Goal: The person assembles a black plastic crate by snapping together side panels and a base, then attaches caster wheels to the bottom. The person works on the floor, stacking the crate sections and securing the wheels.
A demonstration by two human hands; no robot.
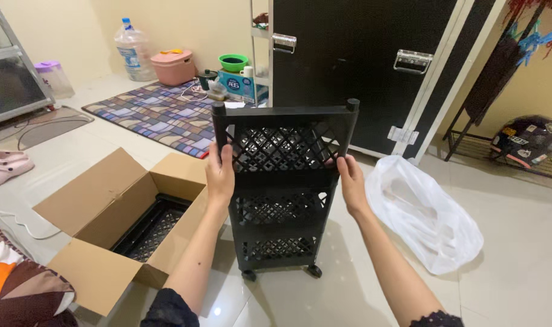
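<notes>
A black plastic trolley rack (282,194) with three lattice-sided tiers stands upright on small wheels on the tiled floor. My left hand (220,175) grips the left side of its top tier. On the right side of that tier my right hand (351,181) holds on. Two short posts stick up at the rack's top corners.
An open cardboard box (112,212) with a black lattice tray inside lies at the left. A crumpled white plastic bag (424,212) lies at the right. Behind stand a black cabinet (360,60), a patterned mat (161,112), a water jug (132,51) and a helmet (527,140).
</notes>
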